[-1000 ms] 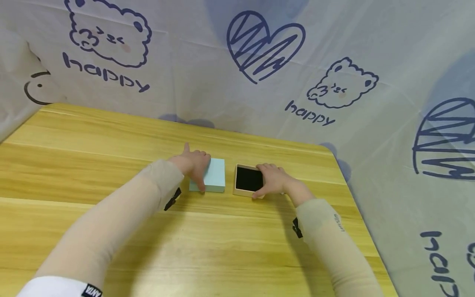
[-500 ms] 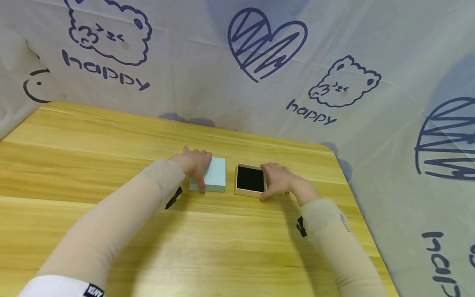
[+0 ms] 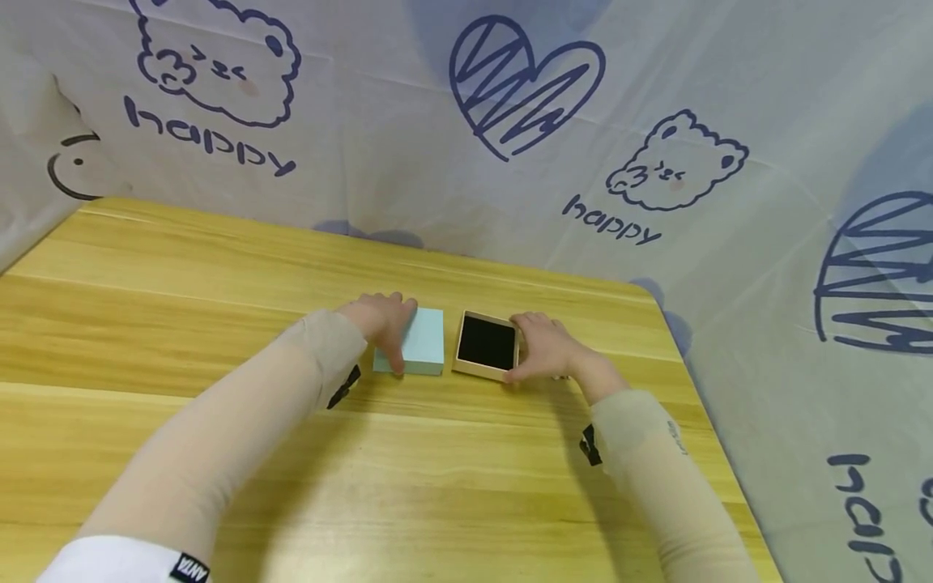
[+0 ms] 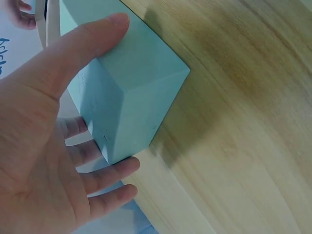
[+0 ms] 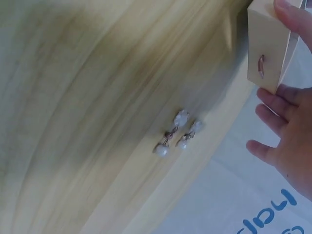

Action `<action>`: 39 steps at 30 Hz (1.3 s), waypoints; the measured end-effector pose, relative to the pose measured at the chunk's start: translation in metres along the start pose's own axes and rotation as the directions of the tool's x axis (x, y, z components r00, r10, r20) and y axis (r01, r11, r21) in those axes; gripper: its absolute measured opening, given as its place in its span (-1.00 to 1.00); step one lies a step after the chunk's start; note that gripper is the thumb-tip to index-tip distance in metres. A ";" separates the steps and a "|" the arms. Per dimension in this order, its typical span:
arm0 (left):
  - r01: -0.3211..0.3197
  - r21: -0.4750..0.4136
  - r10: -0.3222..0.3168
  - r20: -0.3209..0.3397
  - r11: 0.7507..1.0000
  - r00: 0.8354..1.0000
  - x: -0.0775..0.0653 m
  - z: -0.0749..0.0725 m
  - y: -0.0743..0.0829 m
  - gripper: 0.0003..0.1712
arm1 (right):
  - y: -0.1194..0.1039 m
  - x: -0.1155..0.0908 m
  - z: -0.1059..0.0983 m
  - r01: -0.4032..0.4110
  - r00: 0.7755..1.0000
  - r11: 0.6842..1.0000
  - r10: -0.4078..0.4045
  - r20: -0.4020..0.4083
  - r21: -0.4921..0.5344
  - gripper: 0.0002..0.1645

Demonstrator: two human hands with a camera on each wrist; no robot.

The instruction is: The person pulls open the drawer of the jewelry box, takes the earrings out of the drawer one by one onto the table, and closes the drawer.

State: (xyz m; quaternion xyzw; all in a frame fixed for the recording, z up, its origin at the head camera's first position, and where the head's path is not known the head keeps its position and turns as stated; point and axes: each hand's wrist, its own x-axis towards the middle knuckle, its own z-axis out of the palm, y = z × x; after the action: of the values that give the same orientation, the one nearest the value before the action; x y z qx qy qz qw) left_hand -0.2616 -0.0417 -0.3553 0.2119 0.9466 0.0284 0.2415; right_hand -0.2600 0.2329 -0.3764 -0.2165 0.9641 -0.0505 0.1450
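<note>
My left hand [image 3: 382,322] holds a light-blue box [image 3: 424,338] on the table, its thumb along the near side and its other fingers at the far side. In the left wrist view the box [image 4: 131,83] sits between thumb and fingers. Just right of it, my right hand [image 3: 547,348] grips the right end of a shallow beige box tray [image 3: 477,371] with a black lining. A small pull loop [image 5: 262,66] shows on the tray's end wall in the right wrist view. A pair of pearl drop earrings [image 5: 168,134] lies on the table near the right hand.
The wooden table [image 3: 408,478] spreads out around both hands. Behind and to the right of it hangs a pale cloth [image 3: 408,121] with blue drawings and lettering. The table's right edge runs beyond my right hand.
My right hand first slid to the tray's right end. The tray has since shifted slightly left toward the blue box and turned a little. My left hand has stayed nearly still on the box.
</note>
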 end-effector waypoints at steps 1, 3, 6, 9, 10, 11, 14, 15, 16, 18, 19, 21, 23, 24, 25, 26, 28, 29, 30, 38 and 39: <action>0.001 -0.007 -0.001 0.002 1.000 1.000 0.000 0.000 0.000 0.16 | -0.001 0.001 0.000 -0.005 1.000 1.000 0.005 -0.009 -0.004 0.21; -0.002 -0.015 0.002 0.001 1.000 1.000 0.000 0.001 -0.001 0.16 | -0.003 0.002 0.001 -0.018 0.999 1.000 0.017 -0.028 -0.021 0.23; 0.001 -0.021 -0.001 -0.001 1.000 1.000 0.000 0.001 -0.001 0.15 | -0.007 0.005 0.003 -0.027 0.998 0.999 0.024 -0.053 -0.047 0.23; 0.004 -0.019 -0.004 -0.008 1.000 1.000 0.000 0.001 -0.001 0.15 | -0.011 0.008 0.004 -0.025 0.998 0.998 0.022 -0.059 -0.065 0.24; 0.005 -0.017 -0.005 -0.009 1.000 1.000 0.000 0.001 -0.001 0.15 | -0.012 0.008 0.005 -0.024 0.998 0.997 0.020 -0.053 -0.068 0.24; 0.004 -0.015 -0.004 -0.010 1.000 1.000 0.001 0.001 -0.001 0.16 | -0.013 0.009 0.005 -0.024 0.999 0.997 0.020 -0.046 -0.069 0.24; 0.000 -0.012 0.000 -0.015 1.000 1.000 0.002 0.002 -0.002 0.15 | -0.014 0.010 0.005 -0.023 1.000 0.997 0.022 -0.023 -0.074 0.24; -0.001 -0.009 0.001 -0.015 1.000 1.000 0.002 0.002 -0.002 0.15 | -0.015 0.010 0.005 -0.023 1.000 0.997 0.022 -0.015 -0.073 0.24; -0.001 -0.009 0.001 -0.014 1.000 1.000 0.002 0.002 -0.002 0.15 | -0.015 0.010 0.005 -0.022 1.000 0.997 0.021 -0.006 -0.071 0.24; 0.000 -0.008 0.000 -0.012 1.000 1.000 0.002 0.002 -0.002 0.14 | -0.016 0.010 0.005 -0.015 1.000 0.998 0.015 0.005 -0.067 0.24; 0.000 -0.005 0.000 -0.010 1.000 1.000 0.002 0.002 -0.002 0.14 | -0.016 0.009 0.005 -0.008 1.000 0.998 0.008 0.009 -0.062 0.24; -0.002 -0.004 0.002 -0.008 1.000 1.000 0.002 0.002 -0.002 0.14 | -0.017 0.010 0.004 0.004 1.000 0.999 -0.003 0.019 -0.052 0.24; -0.005 -0.001 0.005 -0.007 1.000 1.000 0.003 0.002 -0.002 0.15 | -0.017 0.010 0.004 0.018 1.000 0.999 -0.016 0.026 -0.050 0.24; -0.009 0.002 0.009 -0.006 1.000 1.000 0.003 0.002 -0.002 0.15 | -0.017 0.010 0.005 0.023 0.999 0.998 -0.021 0.030 -0.050 0.24; -0.011 0.003 0.011 -0.005 1.000 1.000 0.003 0.002 -0.002 0.15 | -0.017 0.011 0.005 0.029 0.999 0.998 -0.028 0.033 -0.050 0.23; -0.012 0.003 0.012 -0.003 1.000 1.000 0.002 0.002 -0.002 0.15 | -0.017 0.011 0.005 0.034 0.999 0.998 -0.032 0.038 -0.049 0.23; -0.014 0.006 0.014 -0.001 1.000 1.000 0.002 0.002 -0.002 0.15 | -0.017 0.012 0.005 0.046 0.998 0.998 -0.043 0.042 -0.053 0.22; -0.014 0.007 0.014 -0.001 1.000 1.000 0.002 0.002 -0.001 0.15 | -0.017 0.012 0.005 0.050 0.998 0.997 -0.048 0.044 -0.050 0.22; -0.016 0.009 0.016 -0.001 1.000 1.000 0.002 0.002 -0.001 0.15 | -0.017 0.013 0.004 0.055 0.998 0.997 -0.053 0.046 -0.048 0.22; -0.002 0.000 0.002 0.009 1.000 1.000 0.001 -0.001 0.000 0.15 | -0.019 0.020 -0.001 0.069 0.995 0.996 -0.064 0.083 -0.064 0.21; -0.002 0.000 0.002 0.011 1.000 1.000 0.001 -0.001 0.000 0.15 | -0.020 0.021 -0.001 0.069 0.994 0.996 -0.064 0.087 -0.060 0.21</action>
State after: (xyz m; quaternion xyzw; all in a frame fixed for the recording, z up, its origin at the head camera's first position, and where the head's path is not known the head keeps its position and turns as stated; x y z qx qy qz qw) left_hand -0.2625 -0.0413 -0.3551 0.2128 0.9451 0.0273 0.2465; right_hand -0.2702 0.2055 -0.3773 -0.2549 0.9505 -0.0155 0.1772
